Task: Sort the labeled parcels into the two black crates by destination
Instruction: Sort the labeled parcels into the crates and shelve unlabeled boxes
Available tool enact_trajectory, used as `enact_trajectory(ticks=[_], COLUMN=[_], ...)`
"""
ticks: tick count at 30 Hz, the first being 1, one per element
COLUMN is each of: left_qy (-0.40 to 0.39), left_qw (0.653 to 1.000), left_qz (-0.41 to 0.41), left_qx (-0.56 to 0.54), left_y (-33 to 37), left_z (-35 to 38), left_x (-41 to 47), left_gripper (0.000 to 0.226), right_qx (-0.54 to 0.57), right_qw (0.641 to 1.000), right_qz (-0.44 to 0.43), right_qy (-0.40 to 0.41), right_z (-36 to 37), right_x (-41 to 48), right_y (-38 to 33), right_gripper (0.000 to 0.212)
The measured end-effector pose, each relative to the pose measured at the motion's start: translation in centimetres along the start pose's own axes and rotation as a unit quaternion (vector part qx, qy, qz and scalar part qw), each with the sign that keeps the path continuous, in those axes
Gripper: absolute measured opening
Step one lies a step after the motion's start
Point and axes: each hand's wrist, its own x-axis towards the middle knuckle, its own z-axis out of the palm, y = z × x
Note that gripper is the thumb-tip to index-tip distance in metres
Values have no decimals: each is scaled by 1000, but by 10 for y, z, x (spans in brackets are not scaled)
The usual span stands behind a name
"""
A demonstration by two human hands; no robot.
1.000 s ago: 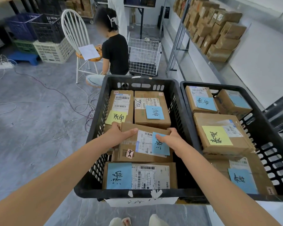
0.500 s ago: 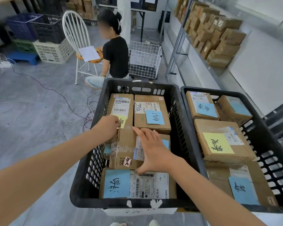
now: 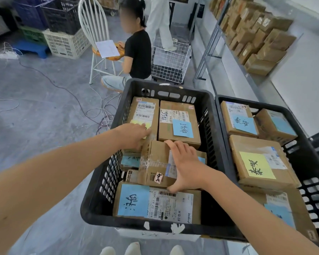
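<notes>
Two black crates stand side by side: the left crate (image 3: 173,87) and the right crate (image 3: 309,137). Both hold several cardboard parcels with blue or yellow notes. In the middle of the left crate a small parcel (image 3: 155,162) lies tilted. My right hand (image 3: 184,162) lies over its top, fingers spread and thumb under its near edge. My left hand (image 3: 134,135) rests at its far left corner, fingers on the parcel with the yellow note (image 3: 145,111). A parcel with a large blue note (image 3: 155,203) lies nearest me.
A person in a black top crouches beyond the left crate beside a white chair (image 3: 94,34) and a white wire basket (image 3: 170,61). Shelves of cardboard boxes (image 3: 250,34) run along the right wall. Cables cross the grey floor at left. Stacked crates (image 3: 59,34) stand far left.
My right hand has moved from the parcel's right edge onto its top. The parcel has turned and tilted toward the crate's left side. My left hand has slid to its far corner.
</notes>
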Motion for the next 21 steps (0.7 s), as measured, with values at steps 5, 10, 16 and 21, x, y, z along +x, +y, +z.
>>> enact_trajectory(ticks=[5,10,16,21], left_qy=[-3,-8,23,50], left_qw=[1000,1000,998,994], left_qz=[5,-8,-22,-55], left_qx=[2,2,61,75], left_y=[4,4,2,3], left_z=[-5,-3,-3,3], left_x=[-6,-8,-14,-14], left_gripper=[56,66,56,54], right_qx=[-41,-72,-75,-85], right_qw=[999,996,988,982], right_qz=[-13,-20,-54,-69], right_qy=[0,-54,-123,-155], right_z=[1,-16,-40,-48], right_x=[-3,0,13,18], right_y=[-1,5,-1,1], right_gripper=[133,138,136,135])
